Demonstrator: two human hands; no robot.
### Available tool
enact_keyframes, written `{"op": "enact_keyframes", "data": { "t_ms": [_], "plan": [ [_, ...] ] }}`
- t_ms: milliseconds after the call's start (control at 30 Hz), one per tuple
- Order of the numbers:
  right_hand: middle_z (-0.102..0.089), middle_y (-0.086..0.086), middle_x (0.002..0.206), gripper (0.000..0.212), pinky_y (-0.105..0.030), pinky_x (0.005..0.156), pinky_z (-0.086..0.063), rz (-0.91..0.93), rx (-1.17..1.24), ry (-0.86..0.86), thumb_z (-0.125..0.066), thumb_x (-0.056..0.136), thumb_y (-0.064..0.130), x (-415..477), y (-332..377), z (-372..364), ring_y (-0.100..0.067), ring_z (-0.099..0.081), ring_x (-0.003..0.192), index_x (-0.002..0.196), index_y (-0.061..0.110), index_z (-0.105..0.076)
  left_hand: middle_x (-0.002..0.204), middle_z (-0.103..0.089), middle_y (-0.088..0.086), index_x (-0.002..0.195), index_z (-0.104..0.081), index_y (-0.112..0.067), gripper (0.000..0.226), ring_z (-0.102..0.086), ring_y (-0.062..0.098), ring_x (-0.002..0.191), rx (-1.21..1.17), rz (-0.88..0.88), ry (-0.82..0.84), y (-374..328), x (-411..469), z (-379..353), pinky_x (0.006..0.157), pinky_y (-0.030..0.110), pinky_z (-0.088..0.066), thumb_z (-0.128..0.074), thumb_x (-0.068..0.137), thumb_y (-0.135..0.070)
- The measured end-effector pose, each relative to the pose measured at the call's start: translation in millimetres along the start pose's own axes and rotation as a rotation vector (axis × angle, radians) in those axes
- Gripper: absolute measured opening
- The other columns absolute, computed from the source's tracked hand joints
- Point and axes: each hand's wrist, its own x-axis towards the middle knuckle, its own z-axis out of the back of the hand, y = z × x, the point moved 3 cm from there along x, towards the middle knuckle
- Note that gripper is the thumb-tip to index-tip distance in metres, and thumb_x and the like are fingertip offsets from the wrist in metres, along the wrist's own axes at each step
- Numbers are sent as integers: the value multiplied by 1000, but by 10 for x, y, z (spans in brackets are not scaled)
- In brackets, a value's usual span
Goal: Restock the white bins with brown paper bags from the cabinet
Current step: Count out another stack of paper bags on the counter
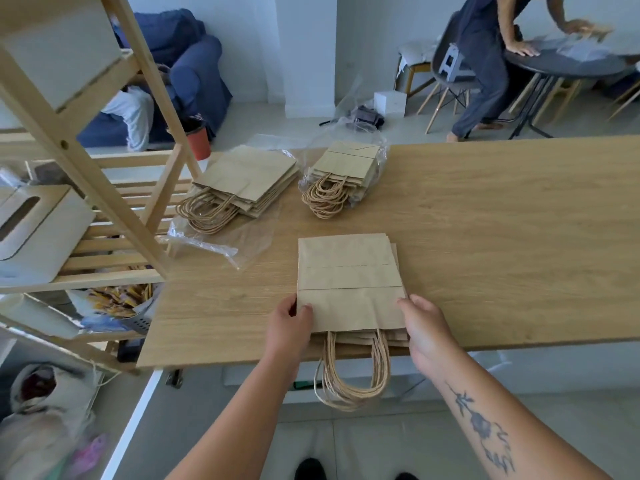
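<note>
Left hand [289,320], right hand [424,323] each clamp side edge of bag stack [349,271], lying at table [485,237] near edge, handles [353,375] overhanging. Risk: loose unwrapped stack fans, lower bags slip out on lift; dangling handles snag edge.

A light wooden tabletop [502,237] spans the view. Crumpled clear plastic wrap [221,244] lies near its far left corner. Beyond its far edge are a blue sofa [194,64], an orange pot [199,142] and a small white box [390,102]. Farther right, a person [485,46] leans on a round dark table [568,64] beside a grey chair [450,74].
</note>
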Motion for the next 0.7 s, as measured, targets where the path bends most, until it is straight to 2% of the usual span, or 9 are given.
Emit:
{"op": "enact_keyframes", "data": {
  "t_ms": [100, 200, 267, 400, 467, 500, 600, 667, 700],
  "plan": [
    [-29, -7, 157, 64, -44, 117, -19, -88, -13, 92, -54, 98, 18, -32, 90, 11, -25, -28, 144, 153, 13, -23, 106, -68, -7, 125, -63, -17, 27, -61, 10, 94, -7, 39, -18, -17, 28, 16, 68, 23, -47, -53, 100, -20],
    [-25, -4, 160, 72, -52, 115, -22, -112, -149, 159, -54, 97, 21, -82, 148, 34, -27, -30, 143, 155, 32, -13, 104, -68, -3, 122, -62, -13, 24, -63, 15, 95, -8, 51, 5, -68, 47, 42, 76, 27, -51, -57, 99, -19],
    [-32, -2, 157, 74, -51, 114, -22, -93, -147, 211, -55, 96, 16, -121, 232, 40, -26, -38, 138, 153, 40, -14, 103, -70, -3, 120, -62, -16, 24, -65, 15, 94, 44, 18, 18, -119, 65, 76, 76, 28, -53, -58, 98, -24],
    [-57, 3, 130, 65, -35, 100, -33, -42, -115, 236, -54, 94, 10, -130, 393, 64, -18, -57, 111, 144, 46, -35, 113, -70, 3, 129, -58, -16, 39, -67, 24, 103, -2, 13, 96, -226, 48, 147, 95, 44, -55, -61, 96, -36],
    [-60, -1, 130, 48, -40, 104, -37, -53, -137, 239, -55, 90, 12, -102, 441, 80, -21, -57, 116, 120, 50, -58, 113, -69, 8, 127, -58, -15, 33, -68, 28, 101, -51, -7, 98, -294, 49, 211, 94, 46, -55, -49, 102, -36],
    [-64, -3, 126, 39, -40, 100, -43, -62, -141, 240, -55, 91, 13, -96, 479, 93, -22, -59, 113, 112, 44, -64, 111, -69, 9, 124, -59, -14, 31, -69, 27, 96, -70, -22, 94, -320, 58, 258, 89, 43, -57, -42, 105, -31],
    [-70, -7, 101, 27, -30, 63, -52, -111, -108, 227, -49, 97, 9, -81, 612, 156, -20, -65, 82, 108, 25, -68, 118, -65, 9, 129, -57, -11, 31, -71, 15, 77, -8, -113, 183, -352, 79, 393, 71, 26, -58, -39, 105, -6],
    [-69, -8, 90, 24, -25, 51, -52, -133, -114, 217, -50, 96, 7, -81, 690, 183, -20, -63, 70, 103, 20, -68, 140, -51, 2, 145, -44, -23, 55, -68, 13, 90, 262, -280, 249, -347, 111, 459, 74, 19, -55, -49, 97, 4],
    [-69, -8, 85, 22, -23, 46, -51, -145, -108, 213, -51, 96, 7, -90, 728, 189, -19, -63, 66, 99, 20, -69, 148, -40, -5, 153, -31, -31, 75, -63, 14, 104, 472, -415, 264, -370, 117, 457, 83, 20, -53, -61, 92, 3]
  ]
}}
